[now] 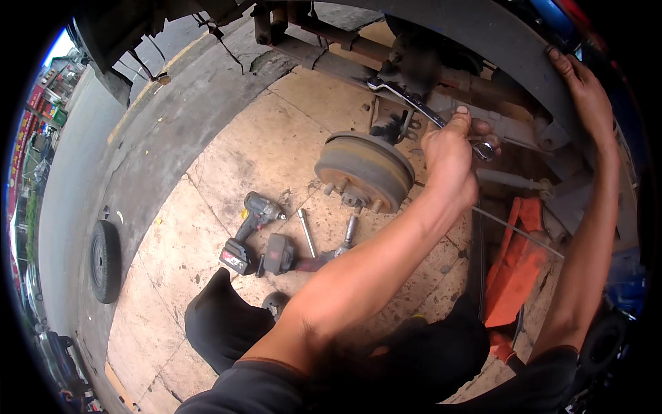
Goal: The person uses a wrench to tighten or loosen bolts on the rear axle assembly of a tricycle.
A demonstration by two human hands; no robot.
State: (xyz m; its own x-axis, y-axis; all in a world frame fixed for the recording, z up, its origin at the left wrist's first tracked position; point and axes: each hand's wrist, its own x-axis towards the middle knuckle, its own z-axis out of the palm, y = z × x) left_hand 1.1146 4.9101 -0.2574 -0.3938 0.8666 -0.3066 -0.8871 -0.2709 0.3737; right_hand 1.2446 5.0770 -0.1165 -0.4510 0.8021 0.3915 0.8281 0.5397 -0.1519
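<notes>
My left hand [448, 145] is closed around a shiny ring wrench [412, 100]. The wrench's far end meets dark, greasy hardware [414, 69] under the vehicle; its near ring end sticks out beside my fingers. Up at the right, my right hand [583, 93] grips the edge of a dark curved body panel [496, 45], with some fingers hidden behind it. Below the wrench, a worn brake drum [364, 169] with protruding wheel studs is exposed.
On the tiled floor lie two cordless power tools, an impact wrench [256, 210] and another tool [279, 254], plus a long socket [307, 233]. An orange jack stand [514, 265] is at right. A tyre [105, 262] stands at left near the road.
</notes>
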